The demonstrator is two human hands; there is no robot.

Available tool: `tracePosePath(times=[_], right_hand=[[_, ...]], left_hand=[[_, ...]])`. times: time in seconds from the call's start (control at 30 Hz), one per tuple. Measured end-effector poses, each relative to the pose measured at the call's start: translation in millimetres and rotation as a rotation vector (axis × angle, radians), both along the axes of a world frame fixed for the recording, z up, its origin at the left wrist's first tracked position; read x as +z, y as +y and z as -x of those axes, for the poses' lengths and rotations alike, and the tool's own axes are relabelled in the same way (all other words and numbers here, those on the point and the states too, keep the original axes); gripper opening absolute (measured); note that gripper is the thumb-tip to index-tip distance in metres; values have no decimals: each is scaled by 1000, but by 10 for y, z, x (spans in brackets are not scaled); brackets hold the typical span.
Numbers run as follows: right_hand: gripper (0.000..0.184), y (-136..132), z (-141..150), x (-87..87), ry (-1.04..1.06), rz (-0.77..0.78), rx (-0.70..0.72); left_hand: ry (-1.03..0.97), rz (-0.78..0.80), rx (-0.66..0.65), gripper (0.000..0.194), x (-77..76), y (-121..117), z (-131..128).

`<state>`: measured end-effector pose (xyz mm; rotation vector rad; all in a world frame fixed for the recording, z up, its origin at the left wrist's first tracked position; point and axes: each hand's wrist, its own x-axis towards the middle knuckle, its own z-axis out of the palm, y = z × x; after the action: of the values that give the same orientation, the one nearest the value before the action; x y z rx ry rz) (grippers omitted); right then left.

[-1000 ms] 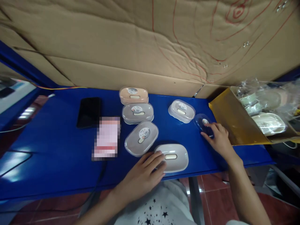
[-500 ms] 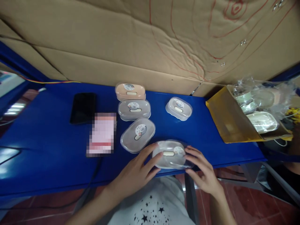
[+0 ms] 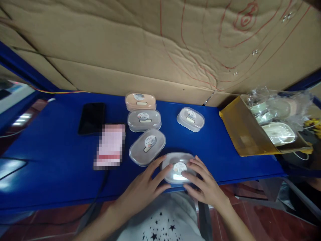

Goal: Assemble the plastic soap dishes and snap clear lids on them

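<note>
A grey oval box (image 3: 177, 161) with a clear lid and a round sticker lies at the near edge of the blue table (image 3: 50, 160). My left hand (image 3: 144, 187) grips its left side. My right hand (image 3: 204, 184) presses its fingers on the lid from the right. Beyond it lie three similar lidded boxes in a row: a grey one (image 3: 147, 146), another grey one (image 3: 144, 120) and a peach one (image 3: 140, 101). A white lidded box (image 3: 190, 119) sits apart to the right.
A black phone (image 3: 91, 117) and a blurred pink card (image 3: 110, 145) lie at the left. An open yellow carton (image 3: 240, 132) of bagged boxes stands at the right. A cardboard sheet (image 3: 150, 43) walls the back. A cable (image 3: 100, 187) runs off the near edge.
My right hand brought the clear lid from the right and set it over the grey box; both hands now press it down. The view shifted slightly.
</note>
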<state>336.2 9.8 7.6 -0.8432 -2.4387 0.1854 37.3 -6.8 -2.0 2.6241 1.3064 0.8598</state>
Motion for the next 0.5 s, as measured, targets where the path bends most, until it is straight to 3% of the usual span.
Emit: tracePosePath(times=[0.13,0.3,0.5], right_hand=[[39,35,29,14,-48,-16,-45],[47,118,59,74,-95,-38,-29],[46,188,-13,21,-49,-50,-10]], left_hand=[[-56,-81,82,39,167,-101,146],[57,-159,375,37,323,-103,375],[80,-44,244,23,259,180,405]])
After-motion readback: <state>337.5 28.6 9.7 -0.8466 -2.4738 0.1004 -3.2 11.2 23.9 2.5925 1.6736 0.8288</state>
